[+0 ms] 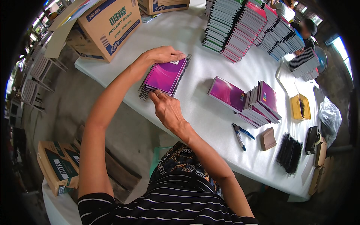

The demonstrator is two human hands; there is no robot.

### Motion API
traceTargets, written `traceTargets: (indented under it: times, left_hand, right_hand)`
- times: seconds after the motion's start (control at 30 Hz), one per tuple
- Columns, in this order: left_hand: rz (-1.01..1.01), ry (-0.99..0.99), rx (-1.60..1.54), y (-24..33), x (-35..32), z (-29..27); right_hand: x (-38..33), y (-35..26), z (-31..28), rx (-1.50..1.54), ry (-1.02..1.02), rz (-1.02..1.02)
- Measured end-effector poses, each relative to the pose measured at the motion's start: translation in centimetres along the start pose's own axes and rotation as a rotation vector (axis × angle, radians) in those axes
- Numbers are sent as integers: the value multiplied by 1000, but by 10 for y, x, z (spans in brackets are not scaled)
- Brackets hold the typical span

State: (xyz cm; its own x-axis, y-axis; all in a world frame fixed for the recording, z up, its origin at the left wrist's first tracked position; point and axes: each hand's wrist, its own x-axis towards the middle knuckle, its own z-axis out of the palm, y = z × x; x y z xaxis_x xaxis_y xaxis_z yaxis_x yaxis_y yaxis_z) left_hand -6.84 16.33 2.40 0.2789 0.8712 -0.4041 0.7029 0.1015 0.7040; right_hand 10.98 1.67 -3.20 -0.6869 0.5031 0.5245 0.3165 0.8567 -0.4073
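Note:
A small stack of purple spiral notebooks (165,75) lies near the table's front edge, with black wire coils sticking out on both its left and right sides. My left hand (165,54) curls over the far end of the stack, its fingertips at the top cover. At the near end, my right hand (168,111) pinches the edge, thumb and fingers close together; a ring shows on one finger. The undersides of both hands are hidden. To the right lie loose purple notebook blocks (229,93), some fanned out and standing on edge (268,96).
Blue-handled pliers (240,135), a brown block (268,139), black coils (289,153) and a yellow tub (300,107) lie on the right. Tall notebook stacks (234,30) stand at the back, near another person (305,32). An open carton (107,32) occupies the far left.

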Motion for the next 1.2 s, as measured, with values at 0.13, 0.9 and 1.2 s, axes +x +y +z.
traceTargets:
  times: [0.13, 0.9, 1.2]
  left_hand:
    - [166, 453, -1, -24, -12, 15]
    - [688, 941, -179, 65, -125, 165]
    - [554, 862, -132, 93, -102, 251]
  right_hand:
    - [-10, 3, -25, 204, 127, 26]
    - [-104, 130, -116, -599, -12, 190]
    - [-74, 71, -159, -28, 250, 578]
